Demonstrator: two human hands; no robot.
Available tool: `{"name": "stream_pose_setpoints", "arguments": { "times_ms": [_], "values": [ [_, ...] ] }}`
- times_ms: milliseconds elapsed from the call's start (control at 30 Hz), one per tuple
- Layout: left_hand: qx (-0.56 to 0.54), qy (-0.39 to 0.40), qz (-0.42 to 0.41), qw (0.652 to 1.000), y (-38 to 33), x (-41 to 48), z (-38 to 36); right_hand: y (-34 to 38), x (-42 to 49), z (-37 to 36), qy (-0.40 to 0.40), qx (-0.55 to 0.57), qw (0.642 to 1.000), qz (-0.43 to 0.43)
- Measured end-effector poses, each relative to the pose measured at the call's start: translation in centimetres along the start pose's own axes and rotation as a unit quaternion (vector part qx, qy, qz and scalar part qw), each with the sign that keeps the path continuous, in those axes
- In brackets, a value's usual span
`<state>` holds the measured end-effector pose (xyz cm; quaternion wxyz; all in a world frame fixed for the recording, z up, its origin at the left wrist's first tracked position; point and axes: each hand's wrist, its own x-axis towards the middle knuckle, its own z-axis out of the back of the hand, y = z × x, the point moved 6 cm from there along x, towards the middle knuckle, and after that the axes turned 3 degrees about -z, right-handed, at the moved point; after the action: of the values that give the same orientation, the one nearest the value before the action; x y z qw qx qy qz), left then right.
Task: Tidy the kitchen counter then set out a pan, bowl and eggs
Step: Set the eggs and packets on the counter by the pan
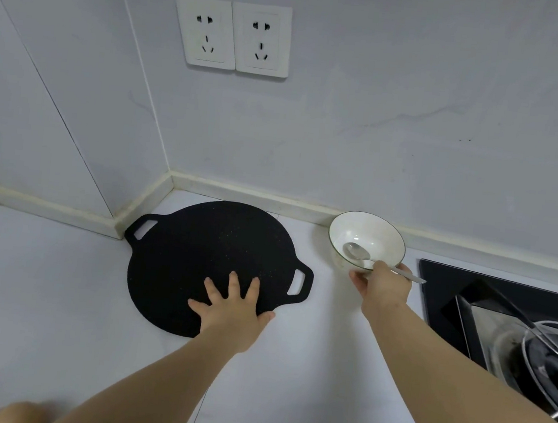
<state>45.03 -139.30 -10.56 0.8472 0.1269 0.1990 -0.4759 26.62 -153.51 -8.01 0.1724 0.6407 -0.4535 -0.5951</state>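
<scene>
While we look down through the head camera, these are the things we count:

Counter: one white counter (55, 291), running into a wall corner with a raised pale edge strip along the back.

Pan: one flat black round pan (204, 251) lying on the counter close to the corner, with two loop handles, one at its upper left and one at its right.

Left hand: our left hand (231, 309) lies palm down on the near part of the pan, fingers spread flat and the thumb at the pan's near rim; it presses on the pan and closes on nothing.

Bowl: one white bowl (368, 234) with a thin dark rim line, near the back edge strip, to the right of the pan and apart from it.

Spoon: one metal spoon (357, 252) lying inside the bowl, its handle sticking out over the near rim toward the right.

Right hand: our right hand (382, 284) is curled around the bowl's near rim, thumb over the edge, gripping the bowl; we cannot tell whether the bowl rests on the counter or is lifted.

Stove: one black glass cooktop (441, 290) at the right, with one metal pan support over a burner.

Sockets: two white wall sockets (232, 36) side by side above the pan.

Eggs: none in our view.
</scene>
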Motion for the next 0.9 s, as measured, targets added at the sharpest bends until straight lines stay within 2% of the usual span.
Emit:
{"name": "stream_pose_setpoints", "arguments": {
  "times_ms": [200,367,500,633,733,900],
  "values": [
    [-0.019,0.005,0.01,1.0,-0.4,0.2,0.1,0.5,-0.4,0.4,-0.011,0.009,1.0,0.01],
    [-0.039,0.005,0.004,0.999,0.0,0.3,0.2,0.1,-1.3,0.2,0.015,-0.015,1.0,-0.004],
    [-0.083,-0.033,-0.029,0.996,0.2,-0.6,0.9,-0.8,-3.0,0.5,0.019,-0.127,0.992,-0.013],
    [-0.131,-0.094,-0.048,0.986,1.1,-2.9,2.6,-3.1,-6.6,-0.1,0.067,-0.227,0.972,-0.01],
    [-0.169,-0.1,-0.067,0.978,2.6,-4.4,3.3,-4.8,-9.4,-1.5,0.124,-0.27,0.955,0.005],
    [-0.22,-0.142,-0.077,0.962,5.7,-8.8,3.9,-8.4,-14.4,-3.7,0.233,-0.383,0.894,-0.005]
  ]
}}
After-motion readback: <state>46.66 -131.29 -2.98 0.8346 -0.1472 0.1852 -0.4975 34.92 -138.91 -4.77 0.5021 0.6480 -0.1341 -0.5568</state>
